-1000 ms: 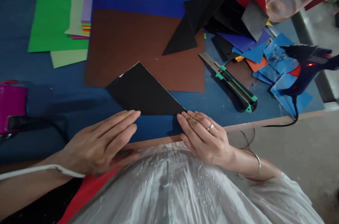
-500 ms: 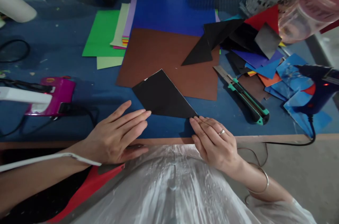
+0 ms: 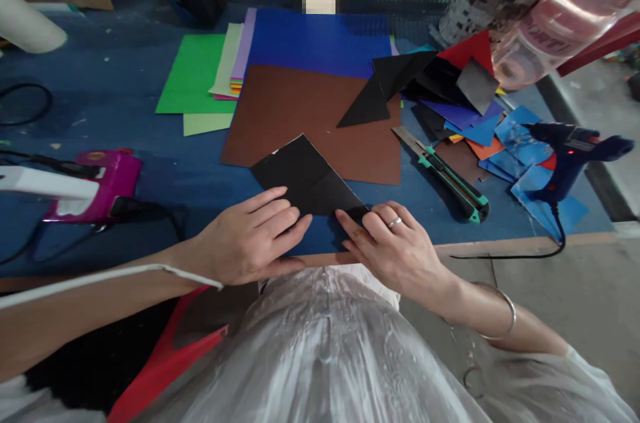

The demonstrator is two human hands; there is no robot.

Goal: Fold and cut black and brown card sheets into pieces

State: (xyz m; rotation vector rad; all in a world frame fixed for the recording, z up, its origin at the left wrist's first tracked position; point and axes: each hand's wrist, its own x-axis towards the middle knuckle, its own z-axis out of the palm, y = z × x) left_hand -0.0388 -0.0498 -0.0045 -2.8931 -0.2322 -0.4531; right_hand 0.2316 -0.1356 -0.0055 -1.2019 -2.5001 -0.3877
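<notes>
A piece of black paper [image 3: 310, 180] with pale cut edges lies tilted at the front of the table, its upper part over a brown sheet [image 3: 290, 113]. My left hand [image 3: 255, 230] rests flat on its lower left edge, fingers stretched out. At the lower right corner, the bent fingers of my right hand [image 3: 395, 246] grip the paper, with the index fingertip at its bottom edge. To the right, a green and black utility knife [image 3: 450, 180] lies with its blade out. Several black paper pieces [image 3: 365, 100] lie above the knife.
Blue [image 3: 320, 43] and green sheets [image 3: 193, 76] are stacked behind. Paper scraps [image 3: 490, 150] and a glue gun [image 3: 565, 150] with a lit red light are at the right. A purple power socket [image 3: 120, 173] with cables sits left. A plastic bottle [image 3: 545, 43] stands back right.
My left hand has moved right, further onto the black paper's lower edge. My right index finger has shifted left along that edge while the other fingers bend more. The view has tilted slightly.
</notes>
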